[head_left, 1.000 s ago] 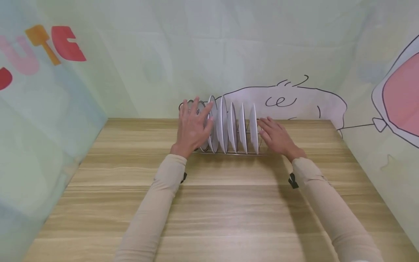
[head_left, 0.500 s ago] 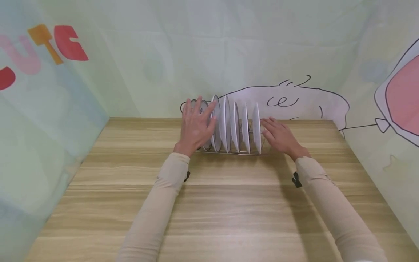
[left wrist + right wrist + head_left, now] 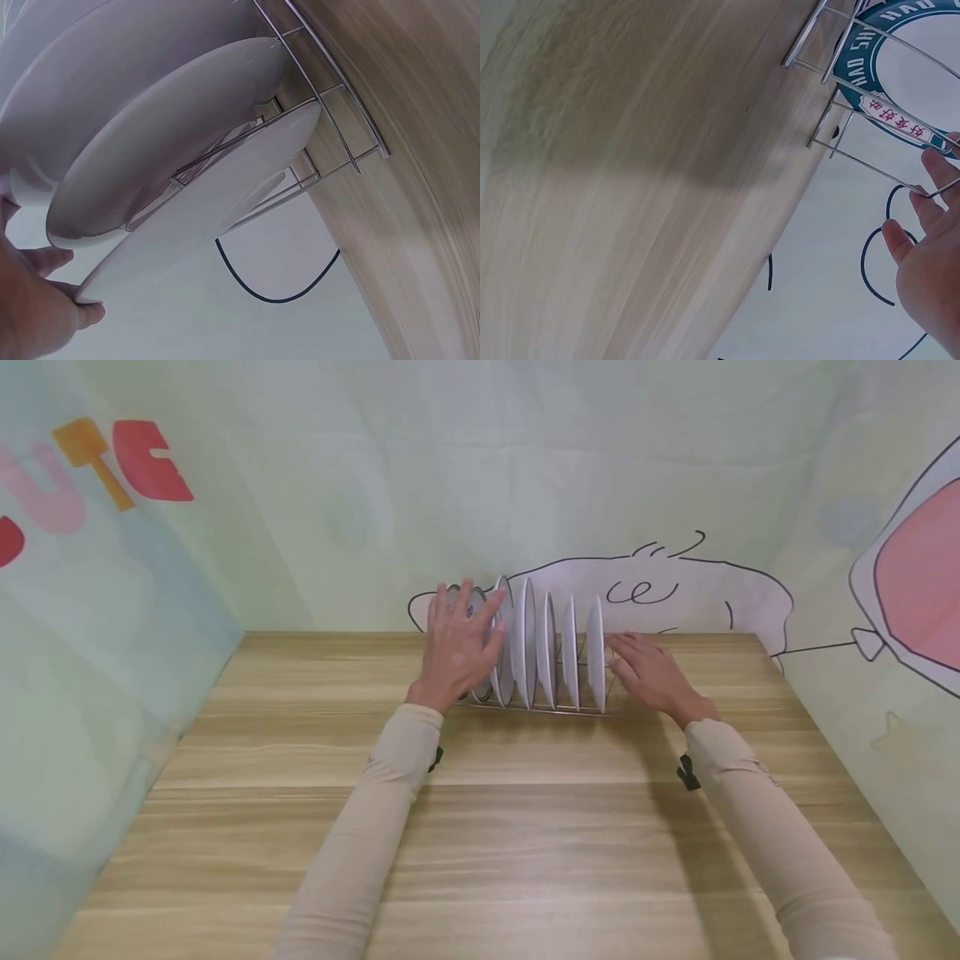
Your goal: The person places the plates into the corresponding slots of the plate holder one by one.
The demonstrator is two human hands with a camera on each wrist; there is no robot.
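Observation:
A wire dish rack [image 3: 558,711] holds a row of white plates [image 3: 595,652] on edge at the back of the table. My left hand [image 3: 453,652] lies over the plates at the rack's left end, fingers long and spread. In the left wrist view its fingertips [image 3: 90,313] touch the edges of the end plates [image 3: 195,202]. At the other end my right hand [image 3: 651,672] holds the rack's end wires. The right wrist view shows its fingers [image 3: 928,214] around a wire corner, beside a plate with a teal lettered rim [image 3: 922,60].
The wood-grain table [image 3: 525,860] spreads in front of the rack. Pale printed cloth [image 3: 450,468] hangs behind it and along both sides, close to the table's back edge. A black strap part [image 3: 687,772] shows at the right wrist.
The rack and its plates have slid a little to the right along the back of the table. Both hands have moved right with them, keeping the same pose.

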